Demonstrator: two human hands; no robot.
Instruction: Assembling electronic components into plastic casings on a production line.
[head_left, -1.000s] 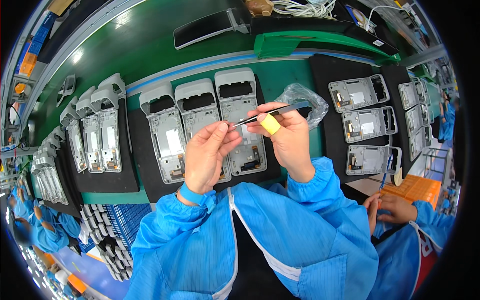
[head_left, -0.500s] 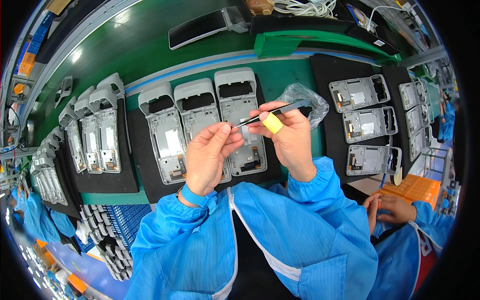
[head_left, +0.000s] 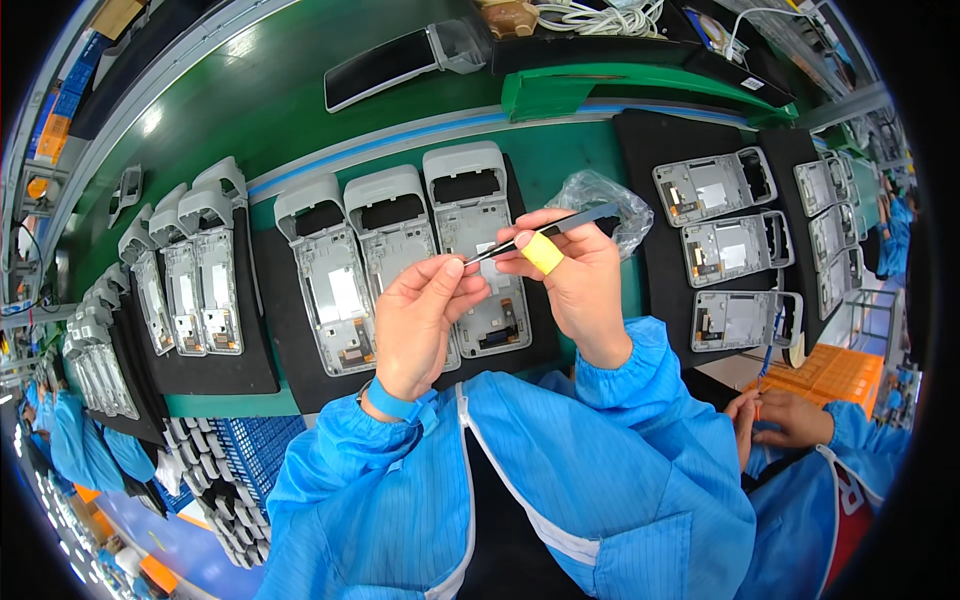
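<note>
The upper half of the frame is being filled by a green workbench, and at upper left a patch of white glare is being reflected off its top. The bench is being crossed by a grey rail with a blue stripe, and at upper centre a raised green panel is being displayed. The upper right is being cut by a metal bar. Bluish floor is being exposed at lower left, partly bordered by a blue crate. An orange crate is being seen at right.

Blue sleeves — yellow finger wrap
</note>
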